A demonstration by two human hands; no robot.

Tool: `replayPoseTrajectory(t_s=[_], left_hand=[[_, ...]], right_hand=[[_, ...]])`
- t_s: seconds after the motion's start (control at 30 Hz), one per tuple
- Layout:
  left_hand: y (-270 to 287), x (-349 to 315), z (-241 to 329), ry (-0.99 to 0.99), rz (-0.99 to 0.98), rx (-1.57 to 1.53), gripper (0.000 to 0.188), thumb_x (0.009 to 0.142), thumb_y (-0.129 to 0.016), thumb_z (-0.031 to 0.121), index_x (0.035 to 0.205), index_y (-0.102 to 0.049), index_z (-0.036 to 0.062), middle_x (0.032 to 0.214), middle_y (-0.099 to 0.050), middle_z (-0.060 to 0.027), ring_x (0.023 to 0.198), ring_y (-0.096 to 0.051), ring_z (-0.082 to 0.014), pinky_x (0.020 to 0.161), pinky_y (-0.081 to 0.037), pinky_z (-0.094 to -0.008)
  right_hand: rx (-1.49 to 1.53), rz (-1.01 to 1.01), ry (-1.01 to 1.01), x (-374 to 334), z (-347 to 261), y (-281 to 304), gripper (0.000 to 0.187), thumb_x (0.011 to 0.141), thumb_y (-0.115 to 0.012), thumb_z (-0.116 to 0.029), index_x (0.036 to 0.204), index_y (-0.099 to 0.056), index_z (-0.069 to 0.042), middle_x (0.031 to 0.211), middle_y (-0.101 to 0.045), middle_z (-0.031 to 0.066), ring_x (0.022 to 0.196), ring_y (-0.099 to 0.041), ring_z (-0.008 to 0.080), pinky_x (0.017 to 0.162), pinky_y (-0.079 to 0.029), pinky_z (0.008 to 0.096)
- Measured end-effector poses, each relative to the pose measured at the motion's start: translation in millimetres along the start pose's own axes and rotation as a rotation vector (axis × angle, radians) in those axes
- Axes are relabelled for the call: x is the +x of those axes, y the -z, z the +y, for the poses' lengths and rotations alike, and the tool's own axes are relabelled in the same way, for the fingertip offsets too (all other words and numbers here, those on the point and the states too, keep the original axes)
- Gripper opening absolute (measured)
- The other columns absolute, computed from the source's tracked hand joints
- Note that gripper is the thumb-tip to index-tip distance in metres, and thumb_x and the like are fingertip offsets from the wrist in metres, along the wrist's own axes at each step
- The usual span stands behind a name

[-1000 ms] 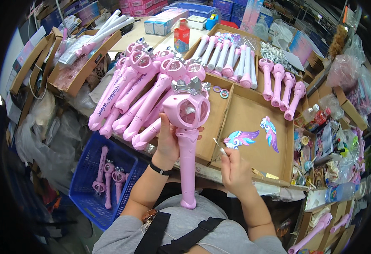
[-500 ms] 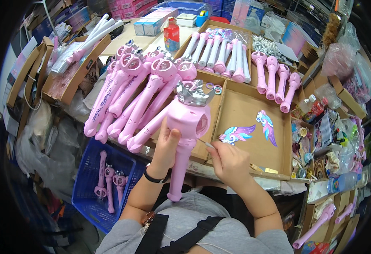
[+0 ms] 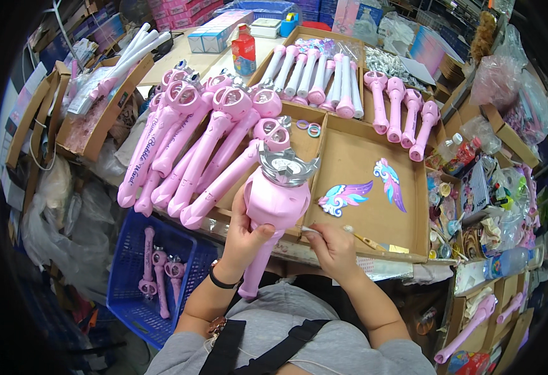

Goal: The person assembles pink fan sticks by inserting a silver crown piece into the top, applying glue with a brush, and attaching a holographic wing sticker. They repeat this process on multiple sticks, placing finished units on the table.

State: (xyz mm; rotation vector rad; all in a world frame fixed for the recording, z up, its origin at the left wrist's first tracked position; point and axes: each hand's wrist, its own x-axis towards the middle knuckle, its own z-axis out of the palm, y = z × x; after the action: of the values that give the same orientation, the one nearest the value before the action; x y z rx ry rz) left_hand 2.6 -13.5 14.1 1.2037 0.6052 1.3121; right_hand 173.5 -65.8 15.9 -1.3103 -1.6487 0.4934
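Observation:
My left hand [image 3: 244, 240] is closed around a pink toy wand [image 3: 277, 199], just below its bulky head. The wand stands tilted, its silver crown [image 3: 288, 165] at the far end and its handle toward my lap. My right hand [image 3: 335, 249] pinches a thin whitish piece [image 3: 309, 229] between thumb and fingers, a little to the right of the wand's neck; what kind of piece it is I cannot make out. Beyond that hand, a purple-blue wing piece [image 3: 345, 198] and a second wing piece [image 3: 391, 182] lie in a shallow cardboard tray [image 3: 371, 149].
Several pink wands [image 3: 208, 150] are piled left of the tray. White-and-pink handles [image 3: 314, 75] and more wands [image 3: 411, 115] lie at the back. A blue basket [image 3: 121, 294] stands low on the left. A thin brush [image 3: 368, 241] rests by the tray's near edge; a red bottle [image 3: 244, 51] stands behind.
The wand has turned and tipped, so the crown's emblem now shows and the side opening no longer does. My right hand has shifted slightly down and right, still pinching the whitish piece.

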Motion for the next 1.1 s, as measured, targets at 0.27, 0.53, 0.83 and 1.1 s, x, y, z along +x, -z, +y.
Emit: replayPoseTrajectory(t_s=[0.27, 0.53, 0.83, 1.1], left_hand=[[6, 10, 4, 0.137, -0.014, -0.16, 0.083, 0.083, -0.062, 0.042, 0.142, -0.018, 0.0045, 0.137, -0.034, -0.0086, 0.124, -0.036, -0.0178, 0.102, -0.03, -0.0314], [5, 12, -1, 0.226, 0.002, -0.17, 0.077, 0.087, -0.057, 0.042, 0.142, -0.017, 0.0063, 0.131, -0.039, -0.0073, 0.116, -0.042, -0.0145, 0.094, -0.038, -0.0278], [-1, 6, -2, 0.025, -0.002, 0.105, 0.085, 0.082, -0.066, 0.032, 0.143, -0.012, 0.0053, 0.14, -0.029, -0.011, 0.127, -0.032, -0.0198, 0.104, -0.025, -0.0325], [-3, -5, 9, -0.105, -0.084, 0.186, 0.097, 0.075, -0.073, 0.034, 0.142, -0.012, 0.002, 0.14, -0.028, -0.0142, 0.127, -0.032, -0.0216, 0.104, -0.027, -0.0345]], right_hand=[[0.028, 0.167, 0.181, -1, 2, -12, 0.013, 0.083, -0.062, -0.009, 0.088, -0.053, -0.001, 0.072, -0.058, 0.0096, 0.057, -0.057, 0.0232, 0.053, -0.045, 0.0311], [-0.002, 0.182, 0.011, -2, 4, -18, 0.016, 0.083, -0.064, -0.015, 0.085, -0.056, -0.002, 0.064, -0.061, 0.0105, 0.05, -0.057, 0.0258, 0.045, -0.043, 0.0327], [0.414, 0.014, -0.35, 3, 12, -8, 0.019, 0.087, -0.059, -0.018, 0.079, -0.052, -0.002, 0.06, -0.054, 0.0113, 0.05, -0.053, 0.0295, 0.049, -0.042, 0.0372], [0.989, -0.361, -0.774, -15, 24, 1, 0.017, 0.085, -0.06, -0.019, 0.084, -0.055, -0.002, 0.06, -0.051, 0.0112, 0.051, -0.051, 0.0281, 0.05, -0.042, 0.0338]])
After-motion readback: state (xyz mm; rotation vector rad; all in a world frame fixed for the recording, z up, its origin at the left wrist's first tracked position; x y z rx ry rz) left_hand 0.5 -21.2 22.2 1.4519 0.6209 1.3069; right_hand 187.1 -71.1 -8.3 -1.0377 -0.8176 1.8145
